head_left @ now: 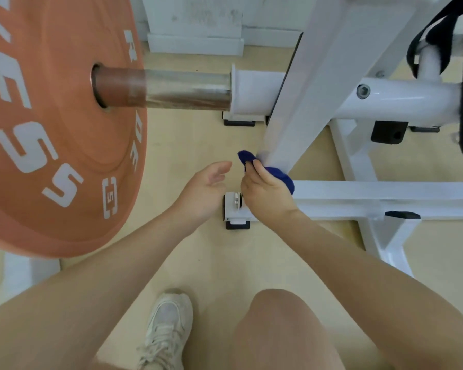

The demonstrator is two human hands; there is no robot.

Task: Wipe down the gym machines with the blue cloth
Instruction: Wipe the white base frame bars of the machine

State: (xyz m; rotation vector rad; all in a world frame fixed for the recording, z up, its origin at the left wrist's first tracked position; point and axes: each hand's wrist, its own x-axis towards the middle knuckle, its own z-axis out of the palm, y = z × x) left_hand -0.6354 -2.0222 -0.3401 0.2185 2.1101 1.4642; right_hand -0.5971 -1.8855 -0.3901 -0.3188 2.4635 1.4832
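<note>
Right hand (265,190) grips blue cloth (275,173) against white frame post (292,129) near its base; cloth mostly hidden behind fingers. Left hand (206,190) relaxed, fingers spread, holding nothing. Orange plate (51,124) cropped at left.

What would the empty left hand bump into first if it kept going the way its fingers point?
Probably the blue cloth held by the right hand against the white post; depth is unclear.
</note>
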